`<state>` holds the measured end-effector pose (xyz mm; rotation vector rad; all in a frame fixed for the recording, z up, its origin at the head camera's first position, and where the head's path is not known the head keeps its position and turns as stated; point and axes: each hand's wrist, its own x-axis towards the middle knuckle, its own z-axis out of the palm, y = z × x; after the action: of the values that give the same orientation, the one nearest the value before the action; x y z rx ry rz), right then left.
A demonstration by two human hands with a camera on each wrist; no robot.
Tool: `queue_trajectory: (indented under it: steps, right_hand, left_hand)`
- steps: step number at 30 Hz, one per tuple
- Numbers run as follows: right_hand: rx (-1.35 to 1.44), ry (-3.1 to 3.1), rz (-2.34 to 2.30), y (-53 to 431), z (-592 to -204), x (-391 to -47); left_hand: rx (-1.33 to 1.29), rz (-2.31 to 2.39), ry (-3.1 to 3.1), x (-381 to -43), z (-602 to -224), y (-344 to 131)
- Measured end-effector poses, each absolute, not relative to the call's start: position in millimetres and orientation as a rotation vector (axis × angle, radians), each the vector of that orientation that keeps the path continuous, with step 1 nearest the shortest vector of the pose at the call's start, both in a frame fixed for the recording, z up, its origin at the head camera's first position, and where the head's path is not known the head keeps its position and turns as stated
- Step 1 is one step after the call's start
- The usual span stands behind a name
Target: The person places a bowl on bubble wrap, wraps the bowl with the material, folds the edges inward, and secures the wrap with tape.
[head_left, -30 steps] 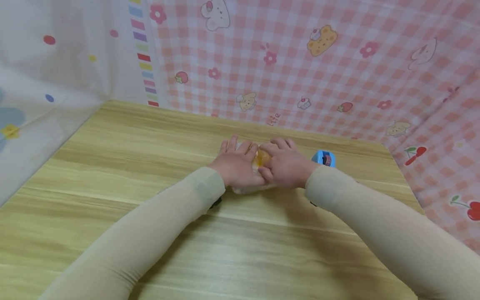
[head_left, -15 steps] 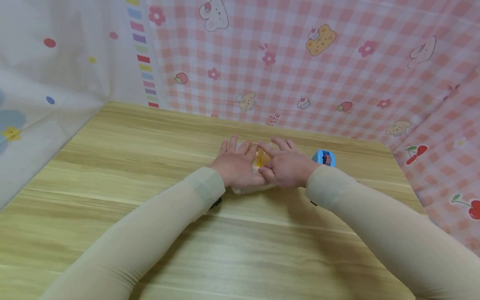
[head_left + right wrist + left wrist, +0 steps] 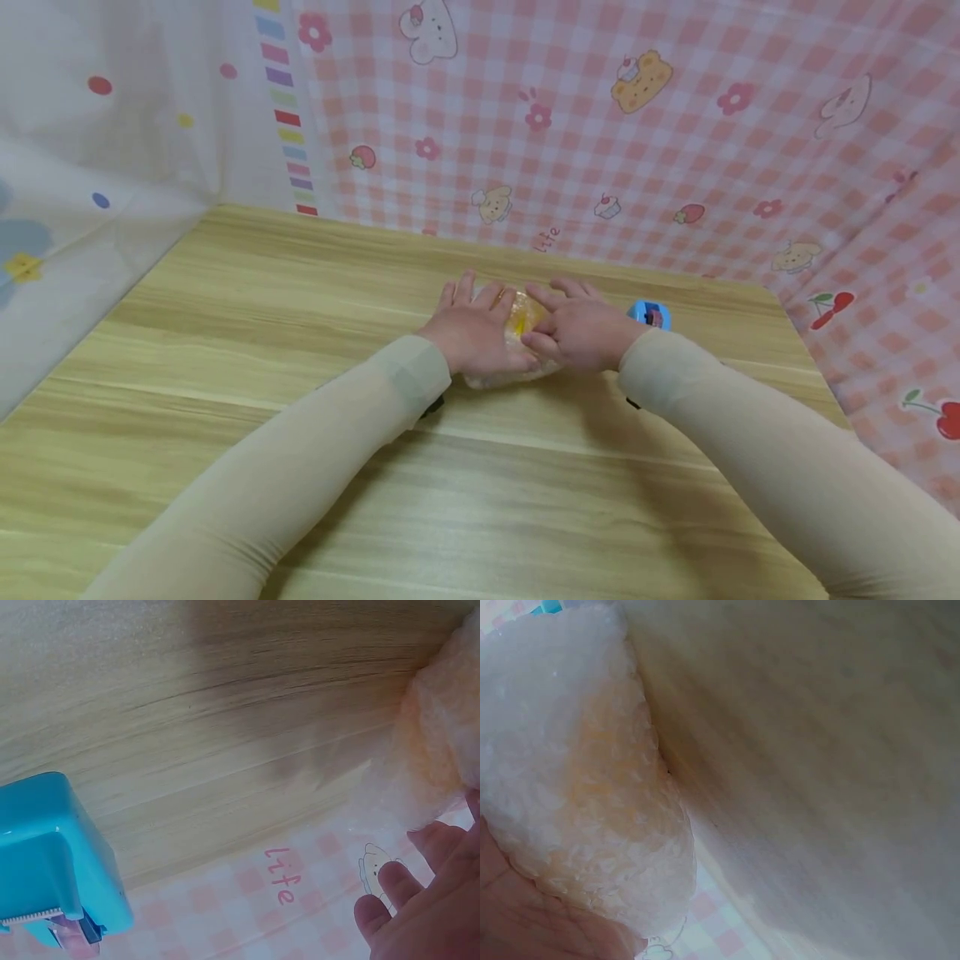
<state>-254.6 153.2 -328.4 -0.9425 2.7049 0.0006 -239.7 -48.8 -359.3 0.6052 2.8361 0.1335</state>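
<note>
A bubble-wrap bundle [image 3: 522,319] lies on the table, with something orange-yellow showing through the wrap. My left hand [image 3: 480,333] rests flat across its left part, fingers spread. At its right side, my right hand [image 3: 588,332] touches the wrap with the thumb and index finger, the other fingers extended. In the left wrist view the bubble wrap [image 3: 592,772] fills the left side, the palm edge [image 3: 547,922] against it. In the right wrist view, a loose edge of wrap [image 3: 420,765] stands beyond my fingers. What is inside stays mostly hidden.
A blue tape dispenser [image 3: 649,315] stands just right of my right hand; the right wrist view shows its toothed cutter and a pinkish tape end. The wood-grain table [image 3: 480,492] meets a pink checked curtain [image 3: 585,167] at the back and a white one [image 3: 112,167] at left.
My right hand has shifted slightly to the right, uncovering more of the bubble wrap between the hands. The left hand stays in place.
</note>
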Motion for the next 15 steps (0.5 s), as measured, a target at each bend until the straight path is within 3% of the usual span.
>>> queue_trajectory:
  steps: [15]
  right_hand:
    - [-0.923,2.704,0.030,159.2,-333.2,-257.7]
  left_hand:
    - [0.609,0.165,2.837,-238.1,-357.8,-48.4]
